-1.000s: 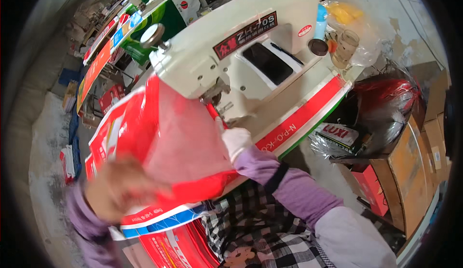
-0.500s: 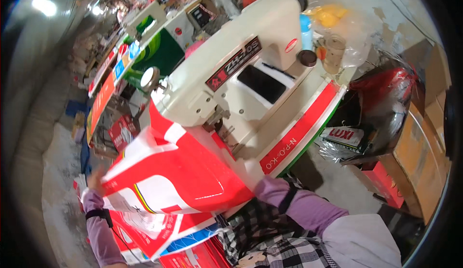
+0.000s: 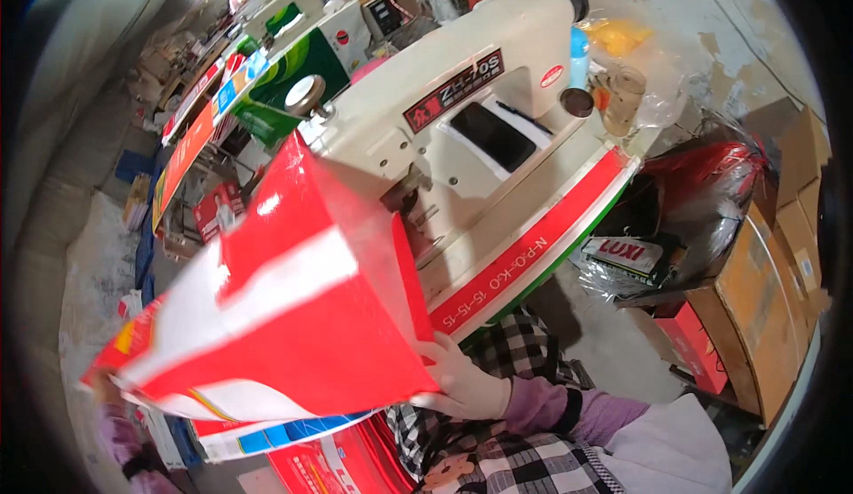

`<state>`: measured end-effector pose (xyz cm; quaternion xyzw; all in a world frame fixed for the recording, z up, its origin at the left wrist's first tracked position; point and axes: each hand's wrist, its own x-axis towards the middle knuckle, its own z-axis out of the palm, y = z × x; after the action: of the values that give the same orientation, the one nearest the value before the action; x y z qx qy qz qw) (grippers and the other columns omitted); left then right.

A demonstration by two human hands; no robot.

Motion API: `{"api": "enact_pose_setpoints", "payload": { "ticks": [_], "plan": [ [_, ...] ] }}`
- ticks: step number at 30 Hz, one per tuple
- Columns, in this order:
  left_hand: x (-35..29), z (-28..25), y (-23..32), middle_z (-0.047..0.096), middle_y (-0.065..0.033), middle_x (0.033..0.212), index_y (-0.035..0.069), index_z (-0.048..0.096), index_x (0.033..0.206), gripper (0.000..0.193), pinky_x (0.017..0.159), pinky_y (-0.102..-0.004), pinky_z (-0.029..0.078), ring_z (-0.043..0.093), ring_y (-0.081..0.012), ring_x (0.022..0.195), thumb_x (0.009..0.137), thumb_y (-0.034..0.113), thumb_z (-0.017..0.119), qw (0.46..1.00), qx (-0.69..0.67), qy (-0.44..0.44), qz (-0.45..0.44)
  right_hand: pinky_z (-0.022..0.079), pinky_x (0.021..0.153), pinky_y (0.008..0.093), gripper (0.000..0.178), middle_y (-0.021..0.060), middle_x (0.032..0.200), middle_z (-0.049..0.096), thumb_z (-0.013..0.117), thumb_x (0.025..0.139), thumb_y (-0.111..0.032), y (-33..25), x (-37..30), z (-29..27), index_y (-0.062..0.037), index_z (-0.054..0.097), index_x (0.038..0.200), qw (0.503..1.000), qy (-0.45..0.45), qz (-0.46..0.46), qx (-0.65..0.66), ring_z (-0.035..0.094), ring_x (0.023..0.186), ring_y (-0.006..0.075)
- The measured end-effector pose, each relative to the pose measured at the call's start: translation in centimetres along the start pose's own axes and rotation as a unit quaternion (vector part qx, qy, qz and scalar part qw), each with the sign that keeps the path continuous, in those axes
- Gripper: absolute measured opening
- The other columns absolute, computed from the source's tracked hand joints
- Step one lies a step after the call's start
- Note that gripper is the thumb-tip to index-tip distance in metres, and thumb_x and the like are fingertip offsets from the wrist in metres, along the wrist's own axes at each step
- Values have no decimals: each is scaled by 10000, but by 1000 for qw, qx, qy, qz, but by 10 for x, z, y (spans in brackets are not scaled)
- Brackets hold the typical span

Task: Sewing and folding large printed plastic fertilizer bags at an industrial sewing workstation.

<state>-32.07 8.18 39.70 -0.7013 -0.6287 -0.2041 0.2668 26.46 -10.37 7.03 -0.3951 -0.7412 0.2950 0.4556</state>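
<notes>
I see the person's arms spread well apart. The left forearm point(image 3: 124, 445) rises from the lower left, its left hand point(image 3: 107, 390) bent into a grip, small and partly hidden from me. The right forearm point(image 3: 613, 418) comes in low, nearly level, and the right hand point(image 3: 466, 386) points inward, fingers closed in a pinch. Purple sleeves point(image 3: 533, 402) cover both wrists, crossed by black bands point(image 3: 569, 410).

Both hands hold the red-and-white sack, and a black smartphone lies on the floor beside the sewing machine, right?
Not quite: the head view shows the black smartphone lying on the sewing machine. The left hand and right hand do hold the sack.
</notes>
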Motion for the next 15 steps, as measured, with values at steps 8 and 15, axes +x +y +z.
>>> {"api": "enact_pose_setpoints", "payload": {
  "ticks": [8,15],
  "plan": [
    [-157,59,532,393,-208,1383,17,365,1351,546,1047,-442,324,407,-323,1270,847,65,571,650,-567,-363,352,458,818,409,279,135,901,620,563,888,-287,12,-43,24,-19,635,860,991,-114,70,17,575,919,305],
    [-180,270,502,323,-150,1439,26,308,1392,553,1082,-370,286,297,-277,1341,880,101,502,869,-327,-304,214,426,573,428,459,164,652,531,555,886,-364,26,-61,9,-6,542,599,982,-26,185,32,545,639,350]
  ]
}}
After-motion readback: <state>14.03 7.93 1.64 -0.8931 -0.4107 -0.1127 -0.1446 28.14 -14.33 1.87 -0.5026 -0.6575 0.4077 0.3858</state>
